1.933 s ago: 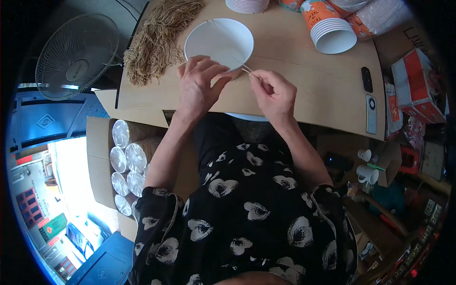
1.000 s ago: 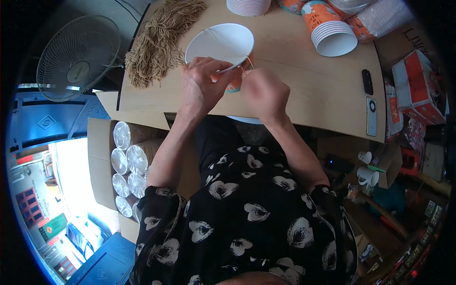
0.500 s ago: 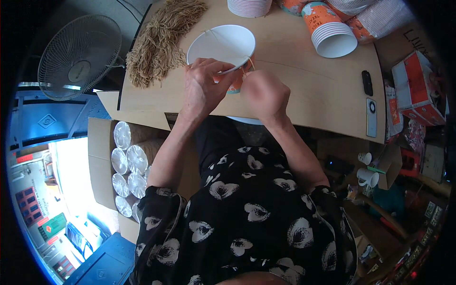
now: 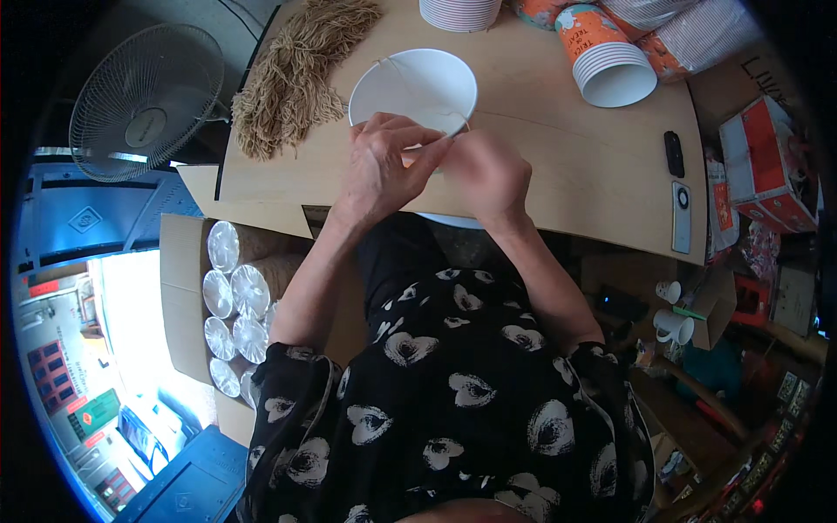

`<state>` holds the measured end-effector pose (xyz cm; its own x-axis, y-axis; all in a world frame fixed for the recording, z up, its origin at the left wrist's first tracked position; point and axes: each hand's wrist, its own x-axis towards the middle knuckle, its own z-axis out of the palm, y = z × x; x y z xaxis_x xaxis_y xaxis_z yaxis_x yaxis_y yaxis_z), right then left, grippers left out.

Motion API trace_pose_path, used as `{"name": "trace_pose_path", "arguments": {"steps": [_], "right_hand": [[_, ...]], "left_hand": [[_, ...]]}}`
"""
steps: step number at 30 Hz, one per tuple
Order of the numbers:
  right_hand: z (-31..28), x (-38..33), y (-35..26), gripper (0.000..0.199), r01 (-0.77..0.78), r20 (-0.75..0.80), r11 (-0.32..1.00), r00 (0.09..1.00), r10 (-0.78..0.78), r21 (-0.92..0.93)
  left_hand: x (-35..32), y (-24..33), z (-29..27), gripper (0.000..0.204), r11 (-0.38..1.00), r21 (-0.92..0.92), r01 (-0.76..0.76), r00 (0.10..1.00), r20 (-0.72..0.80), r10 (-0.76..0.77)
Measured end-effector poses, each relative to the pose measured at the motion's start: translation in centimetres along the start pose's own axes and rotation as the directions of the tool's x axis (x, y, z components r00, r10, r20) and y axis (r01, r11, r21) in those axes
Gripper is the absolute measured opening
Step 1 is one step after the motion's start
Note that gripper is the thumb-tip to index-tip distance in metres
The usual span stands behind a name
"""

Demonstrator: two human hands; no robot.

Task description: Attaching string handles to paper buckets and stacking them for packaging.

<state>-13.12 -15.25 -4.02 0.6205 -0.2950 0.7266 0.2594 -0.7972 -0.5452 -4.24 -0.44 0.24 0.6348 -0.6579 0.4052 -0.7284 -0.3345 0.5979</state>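
A round paper bucket [image 4: 414, 80], white inside and orange outside, stands tilted toward me near the table's front edge. A thin tan cord [image 4: 455, 114] shows at its right rim, and another bit lies at the far left rim. My left hand [image 4: 381, 166] is closed on the near rim, thumb and fingertips pinching toward the right side. Close beside those fingertips is my right hand [image 4: 497, 180], at the bucket's right edge. Its fingers are smeared, so what they hold cannot be made out. Most of the bucket's outer wall is hidden behind my hands.
A heap of tan cords [image 4: 292, 83] lies at the table's left. Orange nested buckets [image 4: 602, 57] rest at the back right, near another white stack [image 4: 459, 13]. A fan [image 4: 146, 96] stands left; a carton [image 4: 185, 296] of wrapped stacks sits below. A phone [image 4: 681, 216] lies at right.
The bucket has shifted slightly to the right and tipped a little more toward me. My left hand has moved right with it, its fingertips now nearer to my right hand.
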Motion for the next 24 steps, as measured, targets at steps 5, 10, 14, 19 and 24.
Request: {"name": "trace_pose_path", "arguments": {"steps": [5, 10, 14, 19, 24], "right_hand": [[-0.6, -1.0, -0.1, 0.016, -0.027, 0.051, 1.000, 0.998, 0.028, -0.015], [-0.8, -1.8, 0.2, 0.014, -0.023, 0.057, 0.999, 0.998, 0.021, 0.033], [-2.8, -1.6, -0.1, 0.014, -0.089, 0.229, 0.996, 0.969, 0.094, -0.032], [-5.8, 1.0, 0.1, 0.022, 0.082, 0.421, 0.980, 0.907, 0.003, -0.184], [-7.6, 4.0, -0.1, 0.029, 0.159, 0.458, 0.952, 0.889, -0.022, -0.262]], "left_hand": [[-0.6, 0.1, 0.4, 0.017, 0.998, 0.041, 0.056, 0.997, 0.056, -0.058], [-0.6, -0.3, 0.5, 0.015, 0.992, -0.080, 0.095, 0.990, 0.108, -0.086], [0.2, -0.8, 0.3, 0.015, 0.993, -0.098, 0.062, 0.985, 0.168, -0.045], [1.0, -1.7, 0.1, 0.008, 0.986, -0.144, -0.086, 0.975, 0.191, 0.113], [2.1, -3.5, -0.8, 0.008, 0.942, -0.128, -0.310, 0.928, 0.175, 0.330]]}}
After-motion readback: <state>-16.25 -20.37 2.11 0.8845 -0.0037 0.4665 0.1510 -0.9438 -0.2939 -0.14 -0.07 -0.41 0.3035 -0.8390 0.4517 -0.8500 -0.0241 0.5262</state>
